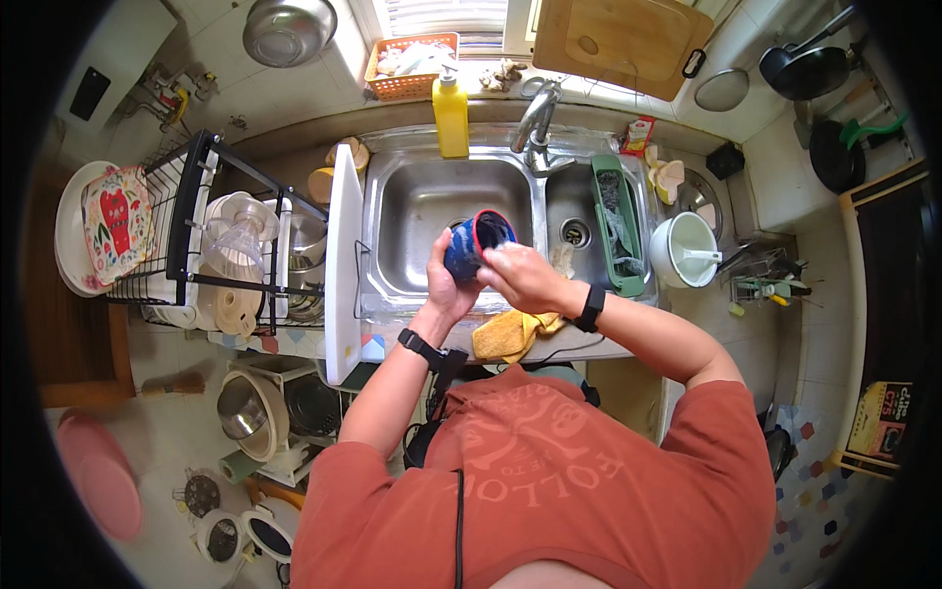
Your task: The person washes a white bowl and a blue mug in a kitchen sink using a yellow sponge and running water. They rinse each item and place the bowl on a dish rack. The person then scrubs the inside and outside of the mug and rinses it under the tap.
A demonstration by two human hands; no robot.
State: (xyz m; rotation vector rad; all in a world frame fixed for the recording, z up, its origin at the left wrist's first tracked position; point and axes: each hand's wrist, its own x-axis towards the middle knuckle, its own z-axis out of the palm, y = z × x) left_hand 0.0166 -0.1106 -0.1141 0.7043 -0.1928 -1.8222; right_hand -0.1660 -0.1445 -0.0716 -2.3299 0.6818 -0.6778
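Observation:
A dark blue mug (462, 254) with a red rim is tilted above the left basin of the steel sink (412, 177). My left hand (450, 287) holds it around the side and base. My right hand (526, 276) is curled against the mug's mouth, fingers at the rim. Whitish suds show on the mug's side and near those fingers. Whether the right hand grips something inside the mug is hidden. Just beyond that hand, a beige scrubbing pad (563, 259) lies by the sink divider. A yellow cloth (508, 335) rests on the front counter edge below both hands.
A yellow pump bottle (451, 118) and a faucet (541, 125) stand behind the basins. The green caddy (614, 221) with scourers spans the right basin. A white board (344, 265) stands upright between sink and dish rack (184, 221). A white pot (682, 254) sits at right.

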